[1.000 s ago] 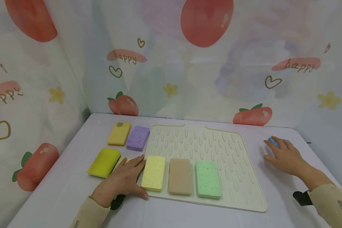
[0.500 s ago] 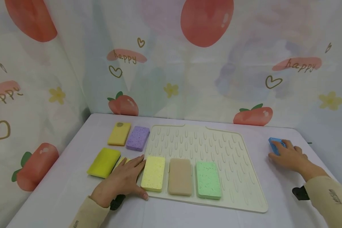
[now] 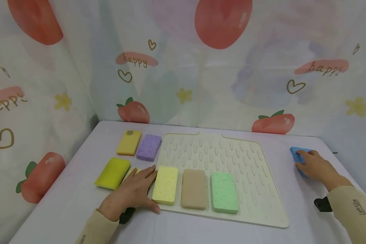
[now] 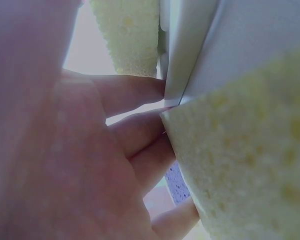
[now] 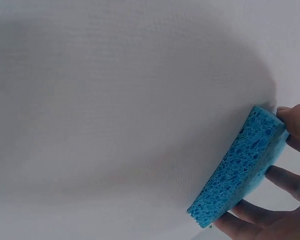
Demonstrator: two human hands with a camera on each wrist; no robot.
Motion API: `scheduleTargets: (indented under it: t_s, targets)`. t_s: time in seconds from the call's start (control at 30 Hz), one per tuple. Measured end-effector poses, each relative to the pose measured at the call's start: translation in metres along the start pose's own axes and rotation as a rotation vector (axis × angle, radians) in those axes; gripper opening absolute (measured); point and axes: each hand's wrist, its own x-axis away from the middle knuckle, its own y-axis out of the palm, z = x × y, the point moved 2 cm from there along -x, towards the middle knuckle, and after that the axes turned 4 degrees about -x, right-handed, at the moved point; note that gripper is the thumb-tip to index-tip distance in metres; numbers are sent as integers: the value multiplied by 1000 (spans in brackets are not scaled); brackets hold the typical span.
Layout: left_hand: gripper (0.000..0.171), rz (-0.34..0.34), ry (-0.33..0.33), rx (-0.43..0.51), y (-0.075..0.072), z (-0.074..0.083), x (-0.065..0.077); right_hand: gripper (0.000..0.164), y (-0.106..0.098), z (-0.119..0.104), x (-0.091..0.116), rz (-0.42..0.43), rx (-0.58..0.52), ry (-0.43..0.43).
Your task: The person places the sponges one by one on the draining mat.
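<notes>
My right hand (image 3: 320,171) grips a blue sponge (image 3: 296,156) at the table's far right. In the right wrist view the thumb lies at one end of this porous sponge (image 5: 240,165), with the fingers spread along its far side. My left hand (image 3: 131,193) rests palm down, fingers stretched, at the left edge of a cream ridged mat (image 3: 256,206). Under it a pale yellow sponge (image 3: 130,173) is mostly hidden; the left wrist view shows fingertips between the mat's edge and that sponge (image 4: 240,155). Beside the thumb, on the mat, lies another light yellow sponge (image 3: 165,184).
On the mat, a tan sponge (image 3: 193,188) and a mint green sponge (image 3: 224,192) continue the row. Left of the mat lie a purple sponge (image 3: 148,147), a yellow sponge (image 3: 129,143) and a brighter yellow-green sponge (image 3: 113,173). A printed curtain (image 3: 201,78) stands behind the table.
My right hand has shifted rightward over the blue sponge, leaving more of it showing, and its fingers have settled into a grip. The left hand has stayed in place.
</notes>
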Motion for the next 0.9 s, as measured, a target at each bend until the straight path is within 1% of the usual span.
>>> scheduleTargets:
  t_s: [0.2,0.43,0.6,0.77,0.9]
  targets:
    - [128,-9,-9,-7,-1,1,-1,57,-2,-2,4,38,22,-33]
    - [127,-1,-6,-10,-1,0,-1,58,0,-5,6,50,3,19]
    - [127,-6,-5,-12,0,0,-1,56,3,-2,6,74,-24,24]
    - [127,-17,-7,-13,1,0,-2,58,4,-6,10,96,-76,85]
    - [127,-20,-9,-12,0,0,-2,56,2,-9,13,131,-85,75]
